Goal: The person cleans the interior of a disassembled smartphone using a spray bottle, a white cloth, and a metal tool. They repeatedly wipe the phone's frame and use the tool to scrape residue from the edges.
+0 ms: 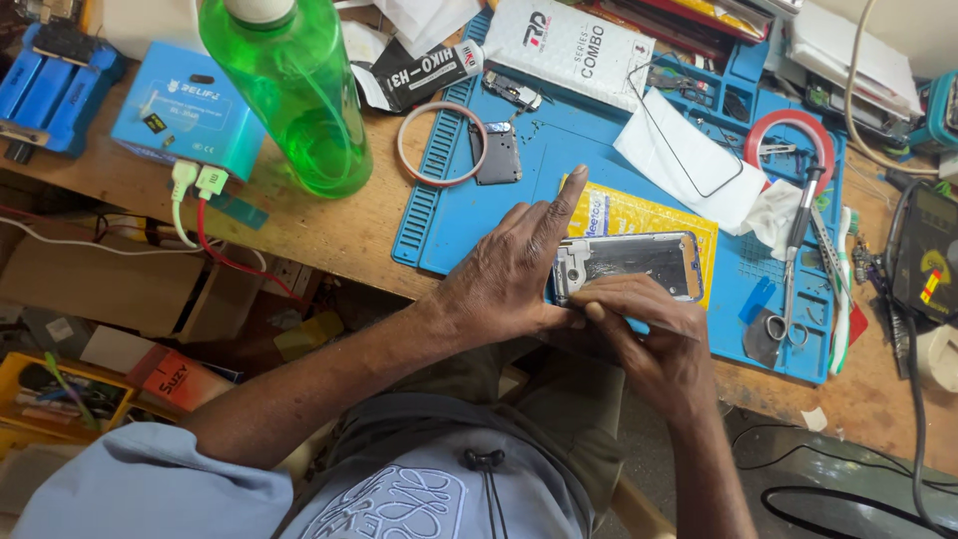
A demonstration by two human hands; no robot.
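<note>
An opened phone frame with a silver rim and dark inside lies on a yellow packet on the blue work mat. My left hand grips the frame's left end, index finger stretched up across the mat. My right hand rests against the frame's lower edge, fingers pinched together on it; whether they hold a small tool is hidden.
A green plastic bottle and a blue box with cables stand at the left. A small dark phone part and a tape ring lie on the mat. Scissors, tweezers and a red ring sit at the right.
</note>
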